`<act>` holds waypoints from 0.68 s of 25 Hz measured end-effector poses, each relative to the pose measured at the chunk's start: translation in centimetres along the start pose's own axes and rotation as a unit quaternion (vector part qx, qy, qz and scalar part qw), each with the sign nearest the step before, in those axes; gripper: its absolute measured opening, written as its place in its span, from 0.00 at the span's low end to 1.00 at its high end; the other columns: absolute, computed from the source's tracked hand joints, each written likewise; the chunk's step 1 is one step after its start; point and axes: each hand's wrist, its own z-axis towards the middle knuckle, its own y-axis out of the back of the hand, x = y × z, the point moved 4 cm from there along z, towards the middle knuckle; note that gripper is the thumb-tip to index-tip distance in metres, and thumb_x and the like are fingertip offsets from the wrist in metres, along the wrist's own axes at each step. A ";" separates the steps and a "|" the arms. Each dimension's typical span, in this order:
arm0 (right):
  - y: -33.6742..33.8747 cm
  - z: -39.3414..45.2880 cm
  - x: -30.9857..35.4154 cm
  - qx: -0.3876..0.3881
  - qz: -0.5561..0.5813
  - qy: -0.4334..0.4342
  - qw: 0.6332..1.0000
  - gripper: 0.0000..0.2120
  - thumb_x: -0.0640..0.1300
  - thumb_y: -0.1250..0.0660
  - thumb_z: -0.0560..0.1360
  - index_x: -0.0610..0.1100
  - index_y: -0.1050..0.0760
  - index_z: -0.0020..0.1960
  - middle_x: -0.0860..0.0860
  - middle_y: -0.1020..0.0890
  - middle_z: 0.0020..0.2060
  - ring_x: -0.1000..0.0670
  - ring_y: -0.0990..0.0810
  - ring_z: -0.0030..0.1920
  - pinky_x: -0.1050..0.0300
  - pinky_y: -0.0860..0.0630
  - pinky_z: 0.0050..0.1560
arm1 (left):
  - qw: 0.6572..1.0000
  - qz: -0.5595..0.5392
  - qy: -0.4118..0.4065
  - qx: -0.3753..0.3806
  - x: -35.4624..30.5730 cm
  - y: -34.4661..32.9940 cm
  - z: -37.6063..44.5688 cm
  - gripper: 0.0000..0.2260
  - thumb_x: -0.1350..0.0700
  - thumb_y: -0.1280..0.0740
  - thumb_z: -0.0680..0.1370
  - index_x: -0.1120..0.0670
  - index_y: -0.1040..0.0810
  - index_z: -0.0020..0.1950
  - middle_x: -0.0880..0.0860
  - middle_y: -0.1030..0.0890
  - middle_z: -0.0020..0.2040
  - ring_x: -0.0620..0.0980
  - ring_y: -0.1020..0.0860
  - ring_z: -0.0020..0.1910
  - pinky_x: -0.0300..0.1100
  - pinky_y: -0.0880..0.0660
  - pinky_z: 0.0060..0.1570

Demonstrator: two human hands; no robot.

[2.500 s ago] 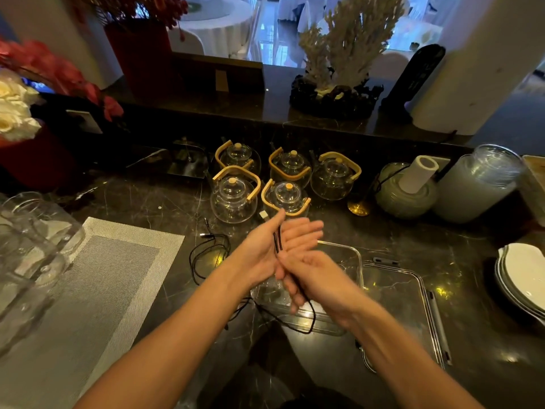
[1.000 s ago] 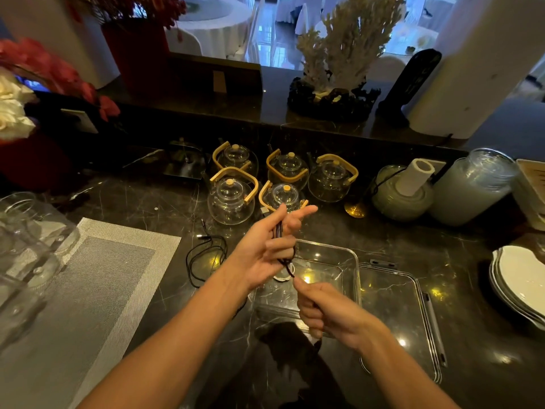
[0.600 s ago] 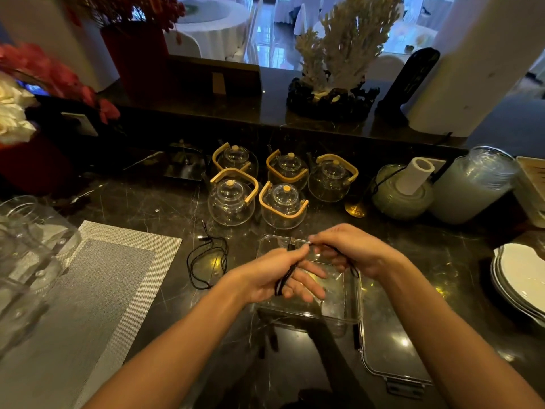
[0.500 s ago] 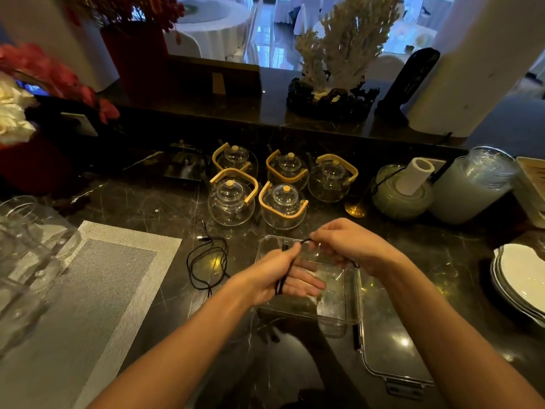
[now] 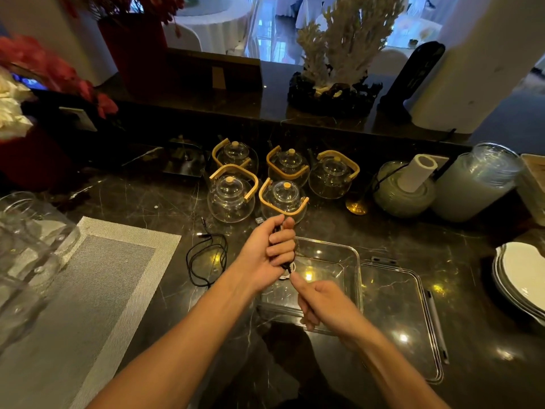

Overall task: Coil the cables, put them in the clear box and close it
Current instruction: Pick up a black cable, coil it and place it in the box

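My left hand [image 5: 269, 252] grips a bundle of thin black cable [image 5: 286, 266] wound around its fingers, held above the near-left corner of the clear box [image 5: 352, 255]. Just below it, my right hand [image 5: 320, 302] pinches the loose end of that cable over the box. The box stands open on the dark marble counter, with something small and white on its floor. Its clear lid [image 5: 395, 314] lies flat to the right. A second black cable [image 5: 208, 258] lies in loose loops on the counter, left of my left hand.
Several glass teapots [image 5: 231, 196] with wooden handles stand right behind the box. A grey woven placemat [image 5: 88, 278] and glassware [image 5: 26, 240] fill the left. Stacked white plates [image 5: 522, 278] sit at the right edge, with a green pot [image 5: 404, 193] and a glass jar [image 5: 474, 184] behind.
My left hand rose and turned upright with the cable wound on it. My right hand came from behind the box to its near side, below my left hand, still pulling the cable end.
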 end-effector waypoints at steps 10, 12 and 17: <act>2.1 1.6 -1.0 0.107 0.346 0.049 0.931 0.13 0.48 0.25 0.76 0.43 0.20 0.56 0.47 0.48 0.35 0.57 0.45 0.25 0.66 0.44 0.21 | 0.981 0.104 0.114 0.121 1.5 -1.1 -1.6 0.22 0.52 0.44 0.85 0.55 0.31 0.31 0.46 0.37 0.19 0.42 0.44 0.15 0.33 0.48 0.17; 2.0 1.5 -0.4 0.088 0.309 0.061 0.945 0.07 0.44 0.27 0.77 0.43 0.20 0.52 0.49 0.43 0.31 0.58 0.43 0.24 0.66 0.46 0.21 | 0.980 0.104 0.118 0.121 1.7 -0.8 -1.5 0.23 0.52 0.44 0.85 0.55 0.30 0.30 0.46 0.34 0.18 0.42 0.44 0.15 0.33 0.48 0.17; 1.7 1.4 0.1 0.059 0.281 0.076 0.955 0.11 0.43 0.29 0.77 0.38 0.23 0.55 0.53 0.34 0.26 0.59 0.41 0.21 0.66 0.45 0.20 | 0.980 0.103 0.131 0.106 2.0 0.3 -1.1 0.22 0.52 0.42 0.84 0.55 0.30 0.30 0.47 0.33 0.18 0.42 0.36 0.14 0.33 0.44 0.15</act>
